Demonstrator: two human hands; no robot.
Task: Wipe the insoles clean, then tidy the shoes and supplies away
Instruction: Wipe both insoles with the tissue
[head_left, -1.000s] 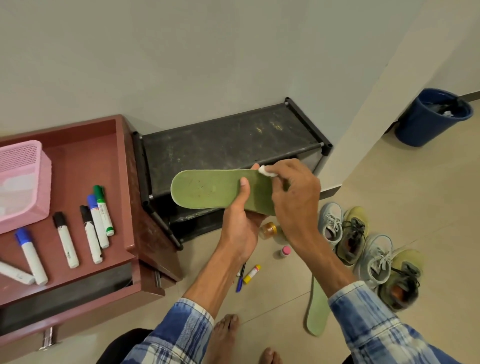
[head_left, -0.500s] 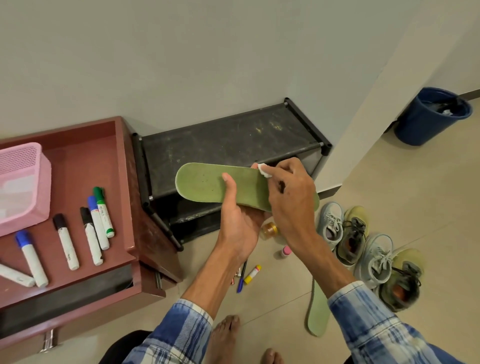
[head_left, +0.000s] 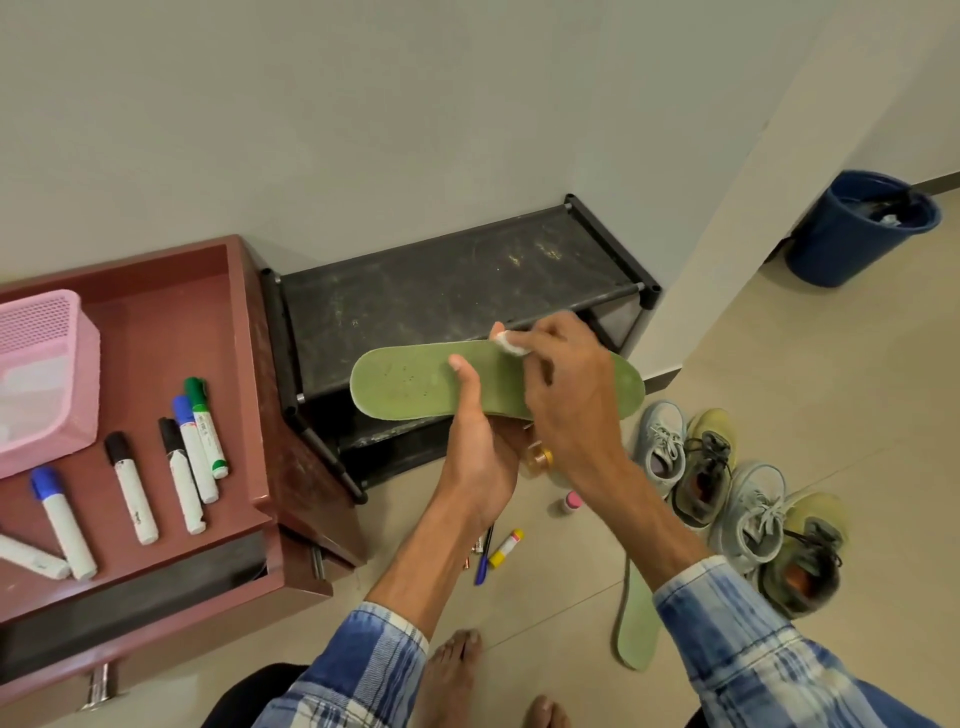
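Black low plastic shoe rack stands against the wall, probably where the shoes end up. Four grey and olive lace-up sneakers are lined up on the floor to its right, out of the work zone. Spare flat green foam insole lies on the floor beside them, within reach. Held green foam insole is level in the air in front of the rack. Left hand cups it from below, thumb clamped over the top as a backstop. Right hand pinches a small white wipe wad onto the far edge, fingers curled for pressure. My read: wiping underway, tidy-up not started.
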